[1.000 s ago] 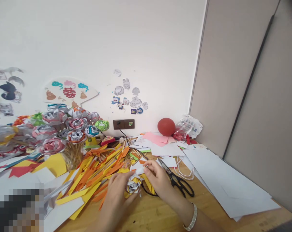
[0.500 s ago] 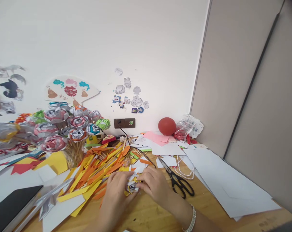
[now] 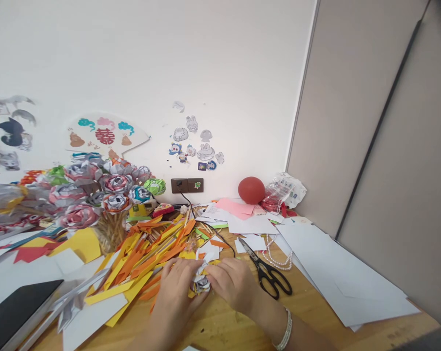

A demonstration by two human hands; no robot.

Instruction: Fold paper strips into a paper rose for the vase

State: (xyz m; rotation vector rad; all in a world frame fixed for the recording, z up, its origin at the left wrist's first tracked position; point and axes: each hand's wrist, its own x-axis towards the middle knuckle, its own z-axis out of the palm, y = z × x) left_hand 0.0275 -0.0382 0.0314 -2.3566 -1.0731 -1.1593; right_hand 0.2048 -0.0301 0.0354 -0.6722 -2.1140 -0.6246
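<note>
Between my two hands, just above the wooden table, is a paper flower [image 3: 201,282] in white and yellow. My left hand [image 3: 178,287] is closed round its left side, the thumb below it. On the other side my right hand [image 3: 233,282] pinches the flower's petals with thumb and fingers. The fingertips hide part of the flower. Right of my right hand lie black-handled scissors [image 3: 267,273], blades pointing away. Folded yellow and orange paper strips [image 3: 143,258] are heaped beyond and left of my left hand.
Finished paper roses [image 3: 116,183] stand bunched at the left. A black-covered book [image 3: 21,312] lies front left. White sheets [image 3: 344,273] cover the right side. At the back are a red balloon [image 3: 251,190], pink paper [image 3: 235,208] and a pearl string [image 3: 278,263].
My right fingers have shifted slightly on the flower's right edge, and more of its white petals shows. My left hand keeps its hold. The view has moved a little.
</note>
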